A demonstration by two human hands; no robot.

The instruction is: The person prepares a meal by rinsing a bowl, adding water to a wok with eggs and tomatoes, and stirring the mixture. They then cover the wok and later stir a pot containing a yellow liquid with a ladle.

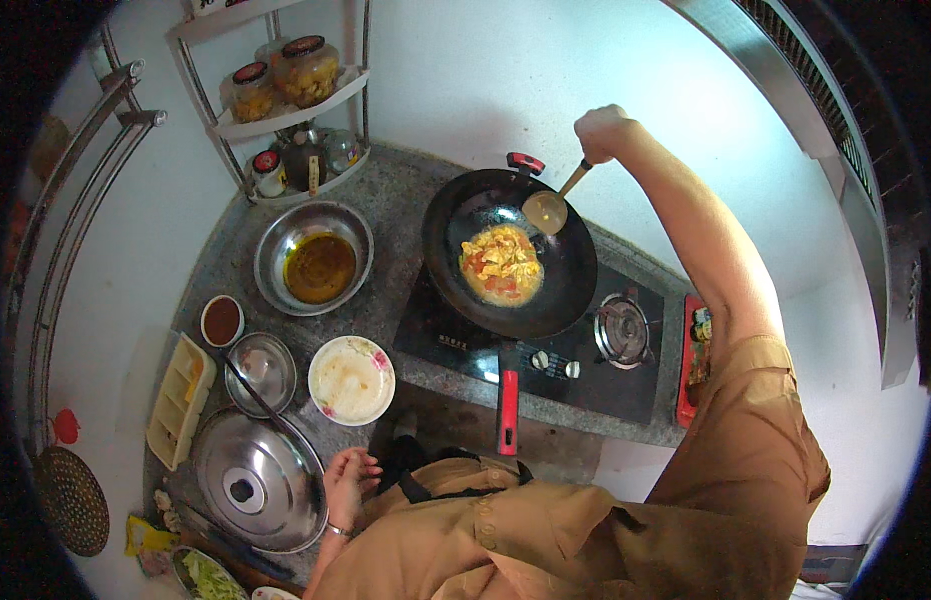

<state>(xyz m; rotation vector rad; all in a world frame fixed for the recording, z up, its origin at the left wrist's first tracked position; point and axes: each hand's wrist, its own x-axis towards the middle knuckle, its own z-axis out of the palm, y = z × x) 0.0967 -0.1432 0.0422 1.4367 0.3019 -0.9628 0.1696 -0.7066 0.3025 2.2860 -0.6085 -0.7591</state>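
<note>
My right hand (602, 133) is closed on the handle of a ladle (546, 213), whose bowl is over the far right part of a black wok (565, 277). Scrambled egg with red pieces that look like tomato (501, 264) lies in the wok's bottom in some liquid. The wok sits on a black gas hob (450, 330), its red and black handle (508, 412) pointing towards me. My left hand (353, 476) is near the counter's edge, beside a steel lid (285, 480), with its fingers loosely bent and nothing visible in them. A floral white plate (351, 380) lies beyond it.
A steel basin of brown oil-like liquid (319, 270), a cup of dark red sauce (222, 321), a small steel bowl (261, 373) and a sectioned seasoning box (180, 401) stand left. A corner rack (293, 124) holds jars. A second burner (621, 330) and red tray (687, 405) are right.
</note>
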